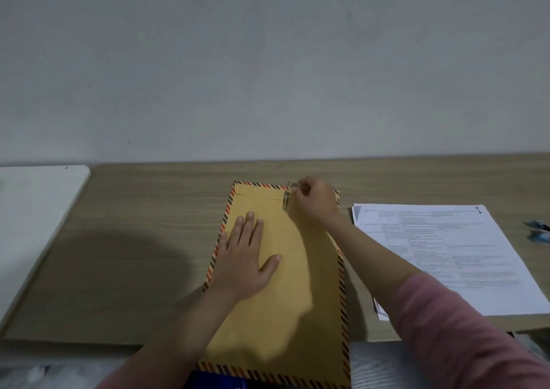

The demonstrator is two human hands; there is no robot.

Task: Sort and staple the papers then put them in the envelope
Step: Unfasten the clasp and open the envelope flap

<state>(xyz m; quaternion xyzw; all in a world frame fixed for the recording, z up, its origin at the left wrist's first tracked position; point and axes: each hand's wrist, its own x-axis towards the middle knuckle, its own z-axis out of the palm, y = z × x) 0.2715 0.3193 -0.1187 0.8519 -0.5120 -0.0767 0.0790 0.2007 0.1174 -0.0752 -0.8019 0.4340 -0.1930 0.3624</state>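
Note:
A brown envelope (297, 284) with a red and black striped border lies lengthwise on the wooden table (134, 225), its near end hanging over the front edge. My left hand (248, 254) presses flat on its left half, fingers straight and spread. At the top of the envelope my right hand (312, 199) pinches the metal clasp (286, 199) on the flap. A stack of printed papers (446, 254) lies to the right of the envelope, with a dark mark at its top right corner.
A white board (35, 210) lies on the table's left end. A small blue and white object (537, 231) sits at the far right edge, beyond the papers. Something dark blue (220, 381) shows below the envelope's near end. A grey wall rises behind the table.

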